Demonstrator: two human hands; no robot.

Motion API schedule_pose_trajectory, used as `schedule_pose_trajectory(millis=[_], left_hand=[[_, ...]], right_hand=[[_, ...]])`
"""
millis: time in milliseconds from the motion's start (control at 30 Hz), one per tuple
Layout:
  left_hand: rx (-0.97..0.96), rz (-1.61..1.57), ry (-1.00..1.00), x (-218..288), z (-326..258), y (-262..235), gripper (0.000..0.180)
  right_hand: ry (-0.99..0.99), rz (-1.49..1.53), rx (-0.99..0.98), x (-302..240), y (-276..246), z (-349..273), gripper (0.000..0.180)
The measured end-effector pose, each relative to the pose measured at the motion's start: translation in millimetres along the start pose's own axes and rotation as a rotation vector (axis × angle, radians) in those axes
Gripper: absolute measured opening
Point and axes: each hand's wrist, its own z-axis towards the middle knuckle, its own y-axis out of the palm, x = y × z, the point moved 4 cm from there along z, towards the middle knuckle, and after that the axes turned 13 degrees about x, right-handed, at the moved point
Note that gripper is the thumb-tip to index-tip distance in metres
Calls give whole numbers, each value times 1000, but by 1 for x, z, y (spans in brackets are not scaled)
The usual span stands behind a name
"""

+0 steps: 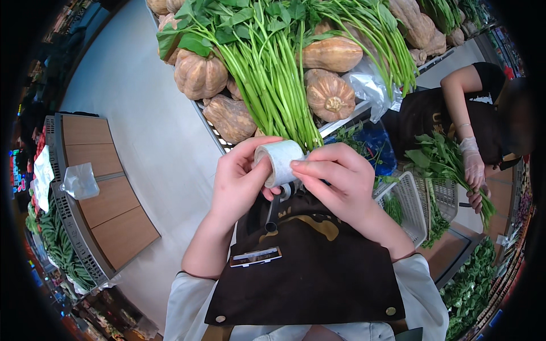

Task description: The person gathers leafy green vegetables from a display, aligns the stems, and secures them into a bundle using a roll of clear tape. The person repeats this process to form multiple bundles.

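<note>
A pale roll of tape (280, 161) sits between both hands, held up in front of the chest over a dark brown apron (307, 267). The left hand (239, 182) has its grip closed around the roll's left end, thumb on top and fingers curled underneath, while the right hand (335, 176) pinches the roll's right face with thumb and fingertips (300, 165) pressed flat to it; whether a loose strip is lifted there I cannot tell. Just below the grip a small dark fitting hangs against the apron, and lower down a name badge (255, 257) is pinned to the cloth. Right behind the grip, touching or nearly touching the roll, lie the cut ends of a big bundle of long green stems (273, 85), their leaves fanning away across a heap of tan ribbed pumpkins (330, 96) on a display shelf (213, 131). A crumpled clear plastic bag (372, 85) lies at the shelf edge, up and to the right of the grip. Further right, a white plastic basket (409, 204) holds greens, and beyond it another person in dark clothes, wearing a thin glove, has a gloved hand (473, 170) around a bunch of leafy greens (443, 162). Well off to the left of the grip stands a wooden-topped worktop (108, 199) with a clear bag on it and green vegetables along its outer side.
</note>
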Motion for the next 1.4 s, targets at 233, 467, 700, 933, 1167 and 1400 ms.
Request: schedule_pose_trajectory(millis=[233,467,700,933,1167,1400], left_hand=[[0,10,-24,1,-4,0,28],[-201,163,276,-12,-6,6,40],[-183,179,586,-25,-15,14,59],[-126,362,666,-21,-16,11,52],[222,394,790,-40,-17,-3,56],[260,277,726,-43,-18,-11,58]], right_hand=[[-191,-126,13,-4,6,3,22],[48,-58,35,5,7,10,19],[707,207,58,30,18,-10,6],[940,491,137,38,21,-32,7],[795,454,-156,27,30,-57,22],[929,515,-159,26,48,-43,51]])
